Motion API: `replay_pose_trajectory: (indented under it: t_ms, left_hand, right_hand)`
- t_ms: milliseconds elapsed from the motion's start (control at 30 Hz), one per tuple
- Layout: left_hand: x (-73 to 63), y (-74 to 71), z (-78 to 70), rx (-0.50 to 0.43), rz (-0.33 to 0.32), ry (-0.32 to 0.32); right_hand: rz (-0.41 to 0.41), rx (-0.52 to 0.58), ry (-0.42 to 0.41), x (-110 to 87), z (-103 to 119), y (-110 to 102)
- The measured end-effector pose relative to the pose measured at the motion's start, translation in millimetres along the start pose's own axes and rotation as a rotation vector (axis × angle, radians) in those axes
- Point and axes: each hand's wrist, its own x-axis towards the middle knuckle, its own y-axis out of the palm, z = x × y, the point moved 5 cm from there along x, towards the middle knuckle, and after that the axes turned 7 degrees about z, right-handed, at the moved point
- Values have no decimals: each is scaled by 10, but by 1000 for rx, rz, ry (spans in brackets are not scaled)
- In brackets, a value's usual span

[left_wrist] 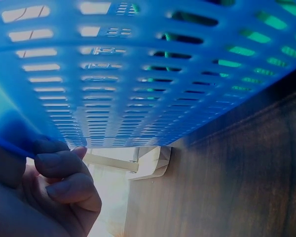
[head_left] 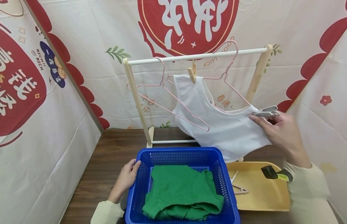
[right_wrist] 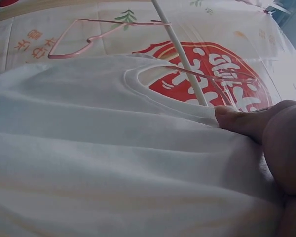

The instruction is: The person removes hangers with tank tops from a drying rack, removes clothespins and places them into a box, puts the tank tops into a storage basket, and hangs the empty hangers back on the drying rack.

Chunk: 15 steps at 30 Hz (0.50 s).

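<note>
My left hand (head_left: 125,175) grips the left rim of a blue plastic basket (head_left: 177,151), its fingers curled over the edge in the left wrist view. A folded green garment (head_left: 187,189) lies inside the basket. With my right hand (head_left: 284,130) I pinch a grey clothespin (head_left: 264,112) at the right shoulder of a white sleeveless top (head_left: 221,124). That top hangs slanted on a pink hanger (head_left: 230,63), its left strap held by a wooden clothespin (head_left: 192,74). In the right wrist view my thumb (right_wrist: 237,118) lies right at the strap, with the clothespin mostly hidden.
A wooden rack with a white rail (head_left: 176,58) stands behind the basket. Another pink hanger (head_left: 187,109) hangs bare at its left, overlapping the top in the head view. To the right sits a yellow tray (head_left: 263,199) with clothespins (head_left: 240,189) in it. Printed cloth walls surround the dark table (head_left: 89,186).
</note>
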Motion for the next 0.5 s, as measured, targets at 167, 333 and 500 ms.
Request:
replay_pose_trajectory:
  t_ms: [167, 333, 500]
  left_hand:
    - [4, 3, 7, 5, 1, 2]
    - [8, 1, 8, 12, -3, 2]
    - [3, 3, 4, 8, -3, 0]
  right_hand:
    - [-6, -8, 5, -46, -3, -54]
    - [-17, 13, 16, -88, -2, -100]
    - [-19, 12, 25, -132, 21, -150]
